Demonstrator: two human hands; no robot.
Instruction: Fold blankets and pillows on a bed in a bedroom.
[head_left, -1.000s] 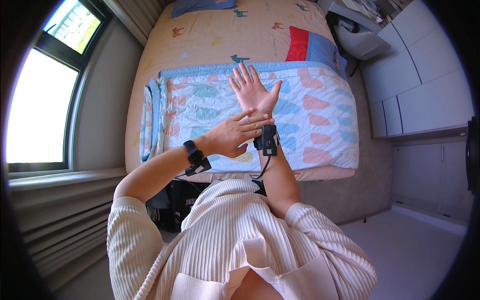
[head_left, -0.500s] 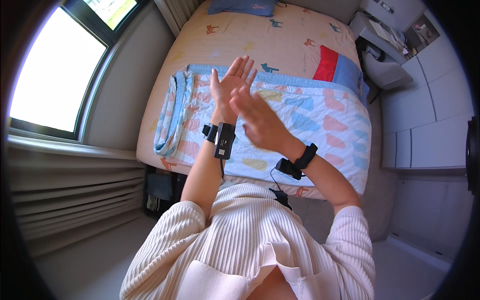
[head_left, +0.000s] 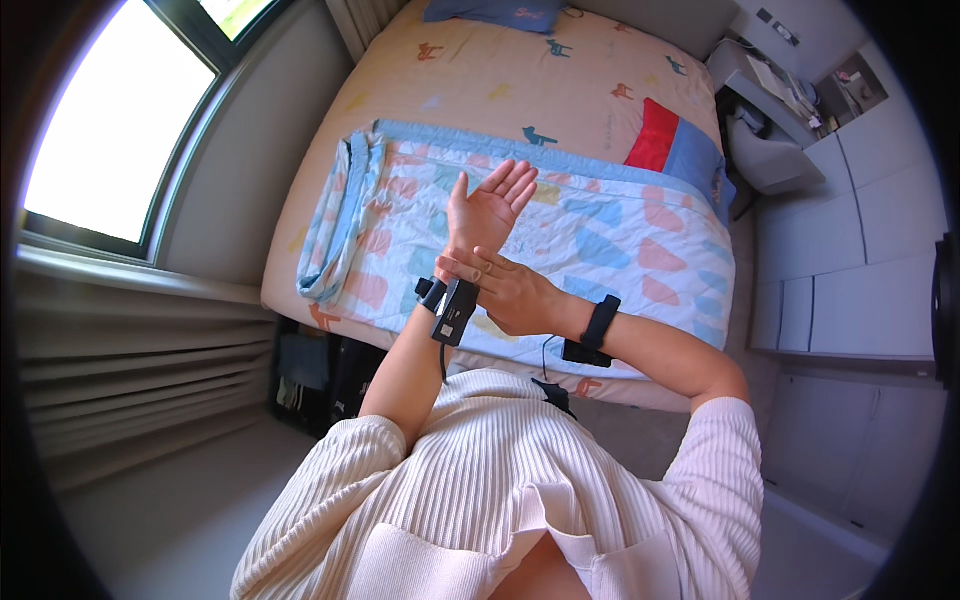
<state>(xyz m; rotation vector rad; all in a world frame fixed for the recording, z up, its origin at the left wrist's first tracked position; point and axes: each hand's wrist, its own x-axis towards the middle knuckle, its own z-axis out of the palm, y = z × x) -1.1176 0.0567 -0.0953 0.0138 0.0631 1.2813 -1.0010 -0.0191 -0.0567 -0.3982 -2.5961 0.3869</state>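
Observation:
My left hand is held palm up above the bed, its fingers stretched out and nothing in it. Across that wrist, just above a black box-shaped device strapped there, lie the fingers of my right hand. They look extended, and the back of this hand faces up. A second black strap with a small box goes round my right wrist. Below both hands a folded quilt, white with pastel patches and a light blue border, lies spread on the bed.
The bed has a peach sheet with animal prints. A blue pillow lies at its far end, a red and blue pillow at its right side. A window and curtain stand left; a chair and cabinets right.
My right hand has moved down from beside the left palm to the left wrist. My left hand has dropped slightly lower and to the right, still palm up.

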